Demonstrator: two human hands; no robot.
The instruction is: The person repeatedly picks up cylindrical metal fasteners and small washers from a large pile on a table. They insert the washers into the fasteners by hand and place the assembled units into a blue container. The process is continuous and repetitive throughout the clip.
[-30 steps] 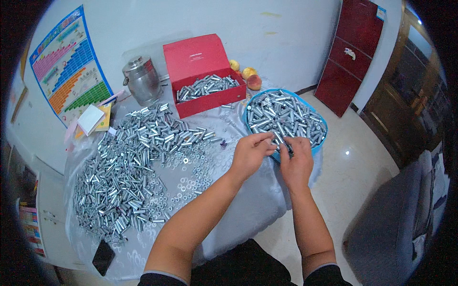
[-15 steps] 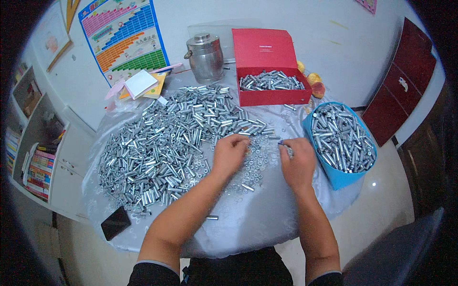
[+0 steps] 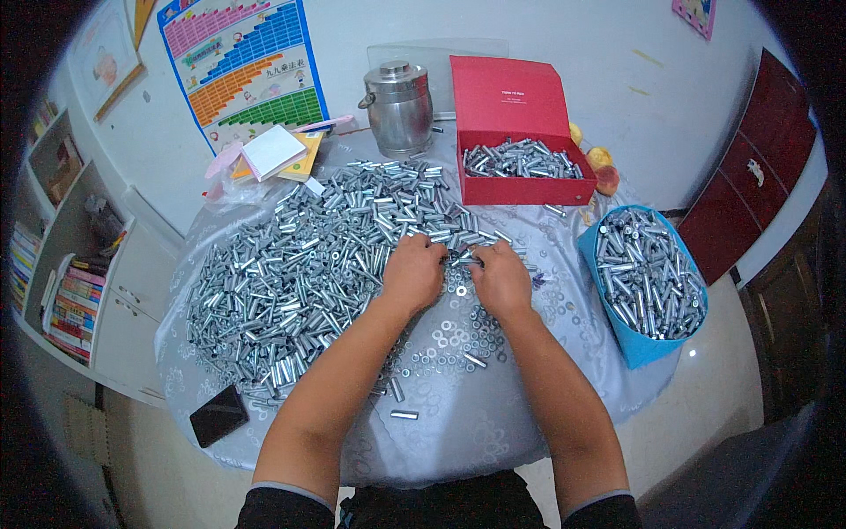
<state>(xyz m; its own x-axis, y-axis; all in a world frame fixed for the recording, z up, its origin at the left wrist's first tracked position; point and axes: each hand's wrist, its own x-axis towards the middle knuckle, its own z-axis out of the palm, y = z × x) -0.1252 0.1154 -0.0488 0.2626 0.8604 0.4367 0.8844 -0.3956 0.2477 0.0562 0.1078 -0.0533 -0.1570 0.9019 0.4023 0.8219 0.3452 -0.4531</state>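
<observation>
A broad heap of silvery metal sleeves (image 3: 282, 282), short and tube-like, covers the left and middle of the table. My left hand (image 3: 416, 271) rests at the heap's right edge, fingers curled down among the sleeves. Just beside it is my right hand (image 3: 502, 278), its fingers bent inward toward the left ones. Both hands look closed, but their fingertips hide whatever they grip. Loose washers (image 3: 449, 335) lie scattered below and between the hands. A small dark blue piece (image 3: 538, 280) lies by my right hand. One sleeve (image 3: 404, 414) lies apart near the front edge.
A blue bin (image 3: 648, 353) full of metal sleeves stands at the right. Behind, an open red box (image 3: 529, 191) holds more sleeves, beside a steel pot (image 3: 398, 110). A dark phone (image 3: 218, 416) lies front left; notebooks (image 3: 275, 152) lie at the back left.
My right hand has moved left and slightly forward, from near the blue bin to beside my left hand. The left hand has gone slightly forward to the heap. The view has shifted a little.
</observation>
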